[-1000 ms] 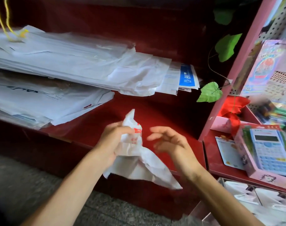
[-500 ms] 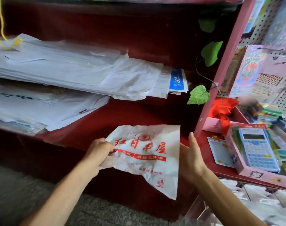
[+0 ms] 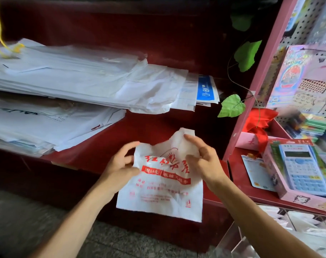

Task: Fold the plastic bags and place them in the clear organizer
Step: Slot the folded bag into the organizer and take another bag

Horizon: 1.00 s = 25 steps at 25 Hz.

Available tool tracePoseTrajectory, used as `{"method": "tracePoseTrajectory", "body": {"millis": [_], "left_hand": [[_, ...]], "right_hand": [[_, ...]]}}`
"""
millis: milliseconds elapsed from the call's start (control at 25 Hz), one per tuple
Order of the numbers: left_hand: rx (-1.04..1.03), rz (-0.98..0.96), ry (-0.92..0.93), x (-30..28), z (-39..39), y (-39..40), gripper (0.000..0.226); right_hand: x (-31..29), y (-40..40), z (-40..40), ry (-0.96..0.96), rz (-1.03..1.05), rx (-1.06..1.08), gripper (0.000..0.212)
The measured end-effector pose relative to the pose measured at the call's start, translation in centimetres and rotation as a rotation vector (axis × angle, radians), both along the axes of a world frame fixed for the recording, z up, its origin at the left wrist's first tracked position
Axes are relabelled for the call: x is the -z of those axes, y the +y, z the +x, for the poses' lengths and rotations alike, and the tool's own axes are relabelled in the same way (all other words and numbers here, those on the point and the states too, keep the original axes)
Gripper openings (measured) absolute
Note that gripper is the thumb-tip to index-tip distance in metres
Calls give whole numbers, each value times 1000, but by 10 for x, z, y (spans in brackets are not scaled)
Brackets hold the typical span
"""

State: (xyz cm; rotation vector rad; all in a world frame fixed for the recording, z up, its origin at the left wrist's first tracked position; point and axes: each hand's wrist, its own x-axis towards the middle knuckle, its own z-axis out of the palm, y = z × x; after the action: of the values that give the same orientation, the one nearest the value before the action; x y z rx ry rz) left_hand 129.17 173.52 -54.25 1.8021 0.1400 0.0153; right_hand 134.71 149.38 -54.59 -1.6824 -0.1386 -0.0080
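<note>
1. A white plastic bag printed with red characters hung in the air in front of a dark red shelf, held up by both hands.
2. The left hand gripped the bag's upper left edge, its fingers curled round the plastic and the thumb pressed on the printed side.
3. The right hand pinched the upper right part of the bag near one handle loop, its fingers bent over the crumpled top.
4. The bag's lower half hung flat and open to view, its bottom edge below the front lip of the shelf; the top was bunched between the two hands.
5. On the shelf behind, to the left, lay two stacks of white bags and paper, the upper stack overhanging the lower one.
6. A blue label stuck out from the right end of the upper stack.
7. Green leaves on a thin stem hung beside a pink upright post.
8. Right of the post, a boxed blue calculator sat on a lower red ledge, with a red ribbon just behind it.
9. A clear organizer showed at the bottom right corner, below the ledge; white plastic was visible in it, but what exactly it held was hard to make out.
</note>
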Motion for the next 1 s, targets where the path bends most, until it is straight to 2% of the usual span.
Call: {"method": "tracePoseTrajectory", "body": {"millis": [40,120,280,360,480,560,640,800,880,1000], "left_hand": [[-8,-43,-54,-2,3,-1,78],[-36,15,-27,-1,6,-4,72],[49,136,351,10,3,-9,50],[9,129,309,8,2,-10,43],[-91,200,-4,-4,-1,-15,47],[-76,138,-157,-10,-2,-18,53],[-63,88,-111,-6,0,-18,53],[37,267,240,19,4,-17,54],[45,286,295,24,3,-16,55],[23,275,258,22,4,-15,55]], "right_hand": [[-2,1,-1,-33,42,-28,63],[9,-2,2,77,94,29,60],[28,-14,5,371,-173,177,45],[27,-18,5,292,-205,169,46],[17,-20,1,-114,-206,82,60],[13,-19,0,-236,-165,38,65],[20,-22,5,-208,-186,60,63],[44,-30,13,18,-476,177,57],[48,-33,12,3,-547,172,59],[39,-31,4,-115,-518,81,68]]}}
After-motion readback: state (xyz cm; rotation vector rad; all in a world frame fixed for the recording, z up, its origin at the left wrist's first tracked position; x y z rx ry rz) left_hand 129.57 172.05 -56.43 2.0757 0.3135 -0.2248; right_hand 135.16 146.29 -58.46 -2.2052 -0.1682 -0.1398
